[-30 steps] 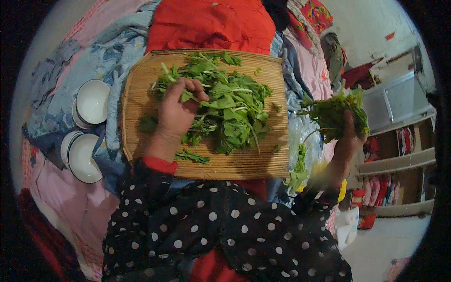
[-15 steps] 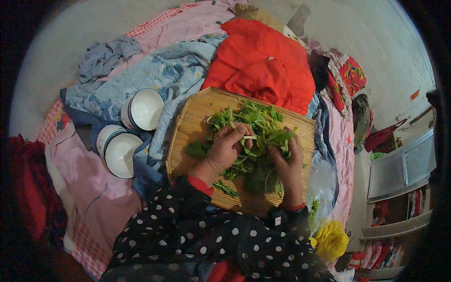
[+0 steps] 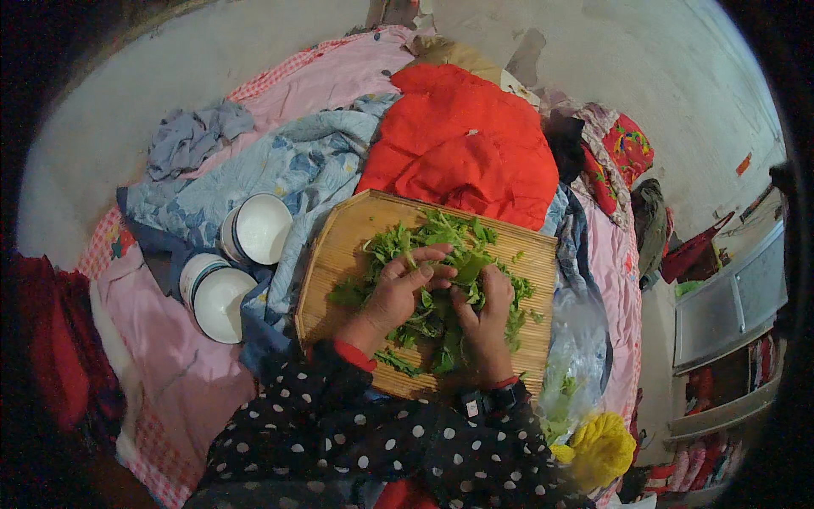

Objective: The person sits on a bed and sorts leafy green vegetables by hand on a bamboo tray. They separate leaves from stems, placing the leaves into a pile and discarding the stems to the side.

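Note:
A heap of leafy greens point(image 3: 432, 327) lies over the middle of a ribbed wooden board point(image 3: 339, 254) with cut corners. Above the heap, my left hand point(image 3: 397, 297) has its fingers curled around a stem of greens. Close beside it, my right hand point(image 3: 487, 314) pinches a green leaf point(image 3: 469, 270) between thumb and fingers. Both hands nearly meet over the pile. Some fingertips are hidden behind the leaves. Small leaf bits lie scattered on the board near the right hand.
White enamel bowls point(image 3: 225, 305) lie tipped in stacks on the bedding at left, with more bowls point(image 3: 263, 229) behind. A red cloth point(image 3: 462, 144) borders the board's far edge. At right are a clear plastic bag point(image 3: 572, 356) and a yellow bundle point(image 3: 602, 445).
My right hand has moved left, closer to my left hand, and now pinches a leaf. The view has tilted slightly, so the board sits lower in the picture.

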Available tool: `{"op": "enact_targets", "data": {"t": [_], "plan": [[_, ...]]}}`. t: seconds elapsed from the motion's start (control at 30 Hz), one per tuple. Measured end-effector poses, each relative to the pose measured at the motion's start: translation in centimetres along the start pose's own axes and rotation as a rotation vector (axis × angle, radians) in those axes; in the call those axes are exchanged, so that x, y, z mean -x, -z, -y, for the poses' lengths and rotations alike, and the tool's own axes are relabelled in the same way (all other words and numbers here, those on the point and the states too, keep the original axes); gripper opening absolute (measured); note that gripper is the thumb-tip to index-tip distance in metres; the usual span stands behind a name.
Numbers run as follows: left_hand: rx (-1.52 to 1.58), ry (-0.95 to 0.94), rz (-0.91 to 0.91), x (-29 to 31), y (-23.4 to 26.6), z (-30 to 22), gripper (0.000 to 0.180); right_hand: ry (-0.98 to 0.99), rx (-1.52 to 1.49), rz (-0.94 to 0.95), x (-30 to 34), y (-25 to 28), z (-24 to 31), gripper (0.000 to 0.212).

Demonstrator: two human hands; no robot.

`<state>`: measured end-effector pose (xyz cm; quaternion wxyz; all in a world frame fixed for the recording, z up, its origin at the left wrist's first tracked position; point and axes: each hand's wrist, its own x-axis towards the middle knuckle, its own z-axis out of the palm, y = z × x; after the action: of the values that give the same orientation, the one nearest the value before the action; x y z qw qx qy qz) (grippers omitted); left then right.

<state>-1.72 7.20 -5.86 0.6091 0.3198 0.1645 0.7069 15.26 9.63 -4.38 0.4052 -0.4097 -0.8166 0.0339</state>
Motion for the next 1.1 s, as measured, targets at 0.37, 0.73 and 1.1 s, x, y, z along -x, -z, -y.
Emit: {"op": "enact_targets", "data": {"t": [0.37,0.73,1.1], "plan": [[0.117,0.047,-0.099,0.2,0.5,-0.5,0.014,0.065,-0.071,-0.134,-1.8,3.4,2.9,0.049],[0.072,-0.038,-0.039,-0.3,0.6,0.0,0.025,0.243,-0.268,-0.008,-2.5,-0.9,2.9,0.032],[0.200,-0.015,0.098,-0.3,0.8,0.2,0.032,0.190,-0.202,-0.038,-1.7,-2.0,1.8,0.030]]}}
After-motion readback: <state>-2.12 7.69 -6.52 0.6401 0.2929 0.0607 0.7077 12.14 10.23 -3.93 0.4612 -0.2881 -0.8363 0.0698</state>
